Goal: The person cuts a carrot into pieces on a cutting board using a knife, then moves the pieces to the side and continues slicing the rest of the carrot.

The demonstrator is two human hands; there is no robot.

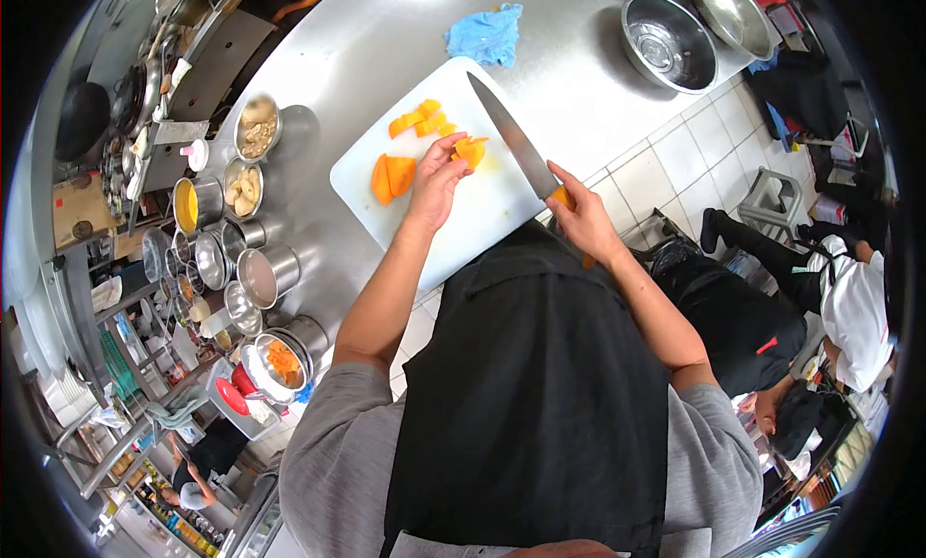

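Note:
My left hand (436, 187) is over the white cutting board (439, 244), its fingers closed on an orange piece (470, 153). Cut orange chunks (421, 119) lie on the board above that hand, and larger orange pieces (393, 178) lie to its left. In my right hand (585, 216) is the orange handle of a large knife (516, 138). The blade rests along the board's right side, pointing to the top, apart from the held piece.
A blue cloth (484, 35) lies beyond the board on the steel table (362, 52). Metal bowls (668, 42) stand at the top right. Several pots and containers (267, 275) line the left edge. Other people (738, 317) are at the right and lower left.

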